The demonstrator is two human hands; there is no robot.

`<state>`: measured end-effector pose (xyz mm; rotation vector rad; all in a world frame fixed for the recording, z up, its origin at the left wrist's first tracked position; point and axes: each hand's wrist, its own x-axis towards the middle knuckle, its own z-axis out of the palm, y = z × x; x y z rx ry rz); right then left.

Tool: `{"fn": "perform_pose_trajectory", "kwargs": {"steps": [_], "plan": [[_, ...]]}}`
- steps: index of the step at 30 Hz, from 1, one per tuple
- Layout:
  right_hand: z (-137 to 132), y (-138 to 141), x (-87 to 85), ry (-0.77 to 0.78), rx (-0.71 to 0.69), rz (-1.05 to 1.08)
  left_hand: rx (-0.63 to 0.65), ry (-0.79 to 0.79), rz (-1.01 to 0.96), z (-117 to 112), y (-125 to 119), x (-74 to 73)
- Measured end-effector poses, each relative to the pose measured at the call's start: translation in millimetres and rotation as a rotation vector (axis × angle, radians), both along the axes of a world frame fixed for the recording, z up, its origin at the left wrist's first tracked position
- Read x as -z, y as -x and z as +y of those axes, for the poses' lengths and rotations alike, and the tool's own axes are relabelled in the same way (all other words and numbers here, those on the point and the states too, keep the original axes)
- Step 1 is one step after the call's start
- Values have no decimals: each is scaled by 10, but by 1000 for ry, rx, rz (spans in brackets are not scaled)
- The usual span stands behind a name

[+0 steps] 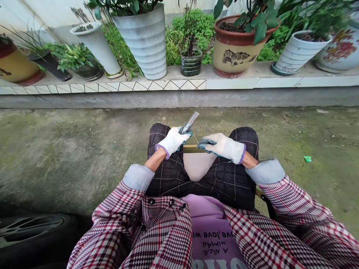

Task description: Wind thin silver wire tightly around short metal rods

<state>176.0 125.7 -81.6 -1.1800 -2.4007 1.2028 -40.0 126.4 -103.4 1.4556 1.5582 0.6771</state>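
My left hand, in a white glove with a dark green palm, is closed around a silvery rod-like piece that points up and to the right. Thin wire appears wound around its lower part; the end inside my fist is hidden. From there a fine strand runs across to my right hand, which wears a matching glove. Its fingertips are pressed together on the strand. Both hands are above my lap, a short gap apart, between my knees.
Beyond my knees, a tiled ledge carries several potted plants, including a tall white pot and a tan-and-red pot. A wheel stands at lower left. A small green wrapper lies on the concrete at right.
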Motion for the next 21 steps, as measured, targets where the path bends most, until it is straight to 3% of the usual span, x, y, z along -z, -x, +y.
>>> {"fn": "perform_pose_trajectory", "kwargs": {"steps": [3,6,9,12,14,18,21], "plan": [[-90,8,-137,-192,-61,-117,80,-147,367,54,52,-4],[-107,-39,-246,-345,-19,-121,201,-199,829,2,31,-86],[-25,-111,-244,-440,65,-149,422,-231,1058,-111,-62,-121],[152,-184,-78,-428,120,-159,677,-272,1048,-200,-159,-105],[284,-225,101,-349,160,-127,725,-260,989,-219,-189,-108],[412,-230,421,-131,233,-44,578,-241,673,-174,-133,-174],[302,-126,475,-56,180,-79,397,-285,405,-99,-25,-187]]}}
